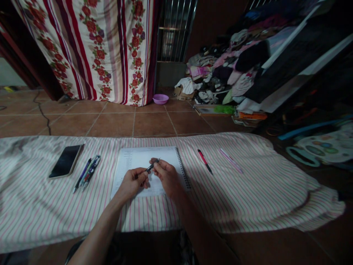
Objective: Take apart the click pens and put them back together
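Observation:
Above a spiral notebook [154,152], a dark pen [150,168] is held slantwise between both my hands. The fingers of my left hand [135,180] pinch its lower end. My right hand [165,175] grips the upper end, near the tip. Fingers cover parts of the pen. The notebook lies open at a white page, its coil along the right edge. To its right rest a red and black pen [204,161] and a pink-purple pen [231,161]. On the left, several pens [87,172] lie together beside a smartphone [66,162] with a dark screen.
A striped cloth [248,198] covers the low surface under the notebook. Beyond it are a tiled floor [116,121], a floral curtain [110,48] and a purple basin [160,98]. Clothes [220,70] are heaped at the back right. A cable [44,114] runs across the floor at left.

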A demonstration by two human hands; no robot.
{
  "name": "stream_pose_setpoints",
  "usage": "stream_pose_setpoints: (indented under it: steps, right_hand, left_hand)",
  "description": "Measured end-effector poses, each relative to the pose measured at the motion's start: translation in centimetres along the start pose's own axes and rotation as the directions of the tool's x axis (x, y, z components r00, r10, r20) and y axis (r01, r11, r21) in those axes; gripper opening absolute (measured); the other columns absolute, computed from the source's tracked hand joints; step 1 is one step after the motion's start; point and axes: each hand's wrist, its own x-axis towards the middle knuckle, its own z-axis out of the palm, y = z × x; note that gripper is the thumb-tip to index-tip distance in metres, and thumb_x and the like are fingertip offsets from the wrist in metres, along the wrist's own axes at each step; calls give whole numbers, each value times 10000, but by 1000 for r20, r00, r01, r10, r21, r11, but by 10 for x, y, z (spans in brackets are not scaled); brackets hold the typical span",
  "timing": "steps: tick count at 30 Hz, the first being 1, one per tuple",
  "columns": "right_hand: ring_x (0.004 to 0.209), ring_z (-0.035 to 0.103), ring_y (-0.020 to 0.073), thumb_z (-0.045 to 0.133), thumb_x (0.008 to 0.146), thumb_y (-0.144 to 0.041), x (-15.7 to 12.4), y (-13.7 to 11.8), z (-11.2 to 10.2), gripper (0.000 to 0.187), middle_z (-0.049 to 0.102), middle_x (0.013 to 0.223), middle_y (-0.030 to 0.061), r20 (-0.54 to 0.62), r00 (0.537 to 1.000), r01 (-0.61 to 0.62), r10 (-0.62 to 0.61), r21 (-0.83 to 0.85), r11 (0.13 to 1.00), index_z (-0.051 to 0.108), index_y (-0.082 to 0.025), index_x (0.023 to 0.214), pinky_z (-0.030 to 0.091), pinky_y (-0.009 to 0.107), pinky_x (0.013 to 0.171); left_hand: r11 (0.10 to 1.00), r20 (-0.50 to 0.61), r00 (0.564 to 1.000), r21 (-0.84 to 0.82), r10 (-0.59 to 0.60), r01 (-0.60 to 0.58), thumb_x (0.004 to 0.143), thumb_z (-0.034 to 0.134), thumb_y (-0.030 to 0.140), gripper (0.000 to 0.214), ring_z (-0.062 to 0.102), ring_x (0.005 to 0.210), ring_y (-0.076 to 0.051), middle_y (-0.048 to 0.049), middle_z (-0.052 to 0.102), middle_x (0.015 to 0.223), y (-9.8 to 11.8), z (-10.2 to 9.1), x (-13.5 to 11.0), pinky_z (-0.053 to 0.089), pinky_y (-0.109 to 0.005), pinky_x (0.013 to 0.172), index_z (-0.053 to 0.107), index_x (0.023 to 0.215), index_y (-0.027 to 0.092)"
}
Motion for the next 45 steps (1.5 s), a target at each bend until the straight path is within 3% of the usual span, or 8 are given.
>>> stream_pose_setpoints:
  steps: [5,9,12,17,23,27,34,45]
  right_hand:
    - [529,471,82,685,623,-377,2,0,1,248,580,583,-21,-61,998,13,-19,-106,994,658,-153,724,373,232,558]
    - [486,452,84,703,587,-393,3,0,3,259,512,487,-50,-153,988,-4,-24,-178,984,573,-170,567,367,235,532]
    - [522,477,90,692,610,-407,1,0,3,253,560,550,-31,-93,996,-6,-6,-125,992,626,-167,659,367,232,540]
    - [617,518,88,678,641,-386,-2,-2,1,333,669,898,37,-7,1000,-18,18,-32,999,678,-181,903,367,228,567]
    - [517,461,84,690,617,-395,2,1,1,247,561,547,-31,-101,995,-13,-1,-146,989,630,-158,653,345,229,534]
    - [488,451,86,688,624,-407,2,2,2,281,521,493,-45,-130,991,-12,-12,-186,982,547,-170,564,345,235,521]
    - [660,542,103,671,660,-392,0,0,0,365,672,932,47,-17,1000,-5,5,-9,1000,647,-190,962,375,228,569]
    - [532,484,96,680,638,-403,1,2,1,241,554,535,-37,-137,989,32,-58,-185,982,605,-174,637,370,237,552]
  left_hand:
    - [1000,8,1000,-2,3,-3,701,605,419,294,478,452,-99,-7,556,498,2,2,-2,339,-243,497,618,684,125]
    - [1000,6,1000,-6,14,-14,702,606,415,289,471,447,-93,2,549,495,0,2,-2,332,-239,491,618,688,127]
    - [1000,5,1000,-21,3,-3,693,614,408,284,481,441,-95,1,551,502,-1,1,-1,341,-238,486,617,691,124]
    - [999,3,1000,-44,-18,18,691,616,397,279,483,416,-94,-6,555,478,1,0,0,340,-237,474,601,654,121]
    - [1000,9,1000,-9,7,-7,725,590,376,257,490,433,-93,-4,563,493,0,2,-2,348,-231,484,598,680,123]
    - [1000,29,999,-11,19,-19,736,577,373,257,497,447,-94,-4,565,504,-1,2,-2,359,-233,502,602,695,120]
    - [999,-3,1000,-41,-6,6,695,600,400,285,484,420,-90,-3,549,480,-2,0,1,345,-229,477,571,626,126]
    - [999,10,1000,-38,-4,4,686,606,405,283,485,424,-90,6,548,464,4,3,-2,342,-227,482,571,614,133]
